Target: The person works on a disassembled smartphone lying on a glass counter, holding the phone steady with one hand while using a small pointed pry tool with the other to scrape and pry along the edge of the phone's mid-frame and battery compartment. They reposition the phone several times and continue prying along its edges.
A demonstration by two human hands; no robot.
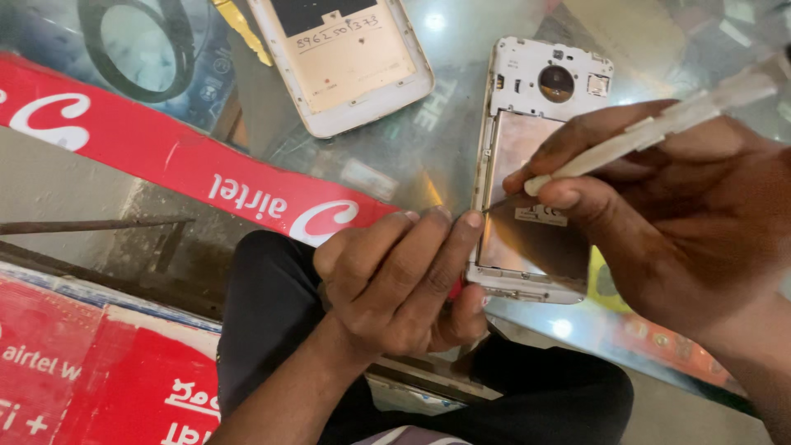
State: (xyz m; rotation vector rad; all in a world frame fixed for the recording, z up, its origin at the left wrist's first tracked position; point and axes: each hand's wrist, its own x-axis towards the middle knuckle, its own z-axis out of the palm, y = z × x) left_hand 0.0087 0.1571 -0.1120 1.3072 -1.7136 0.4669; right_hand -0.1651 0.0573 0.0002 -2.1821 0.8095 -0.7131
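Your left hand [395, 284] braces the near left edge of the opened phone [531, 177], its fingers held together and curled against the frame's side, with the thumb tucked under the near corner. The phone lies back up on the glass counter [437, 124], right of centre, with its rear cover off; the camera ring sits at the far end and a bare metal plate fills the middle.

Your right hand [667, 222] is closed in a pen grip around a slim white plastic tool [651, 132], pinched between thumb and forefinger. The tool's shaft slants up toward the far right, and its tip touches the phone at the left edge of the metal plate, just beside your left fingertips.

Farther off, left of the phone, a second white phone shell [346, 62] lies open on the glass. A red banner strip [165, 156] runs slantwise along the counter's near edge on the left. A dark ring [136, 45] shows at the far left. Your knees in dark trousers [272, 305] sit under the counter's near edge.
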